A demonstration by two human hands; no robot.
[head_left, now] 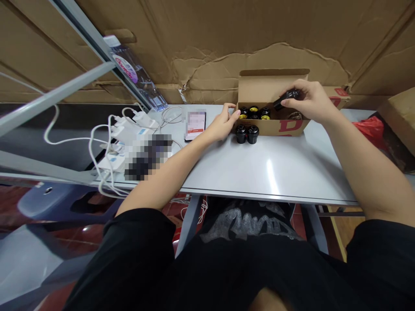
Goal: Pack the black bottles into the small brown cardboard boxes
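An open cardboard box [271, 127] with red print stands at the back of the white table, its lid raised. Several black parts with yellow rings [253, 111] sit in its left half. Over the right half, my right hand [308, 100] holds a black cylindrical part [281, 100] at a tilt between thumb and fingers. My left hand [225, 121] rests against the box's left end, its thumb and fingers apart at the corner. Two black parts [247, 134] stand upright side by side on the table, just in front of the box.
A phone [196, 124] lies left of my left hand. Farther left are white power strips [129, 131] with tangled cables and a clear bottle [138, 73] leaning at the metal frame. A red plastic bag [371, 131] and a carton [400, 116] are at the right.
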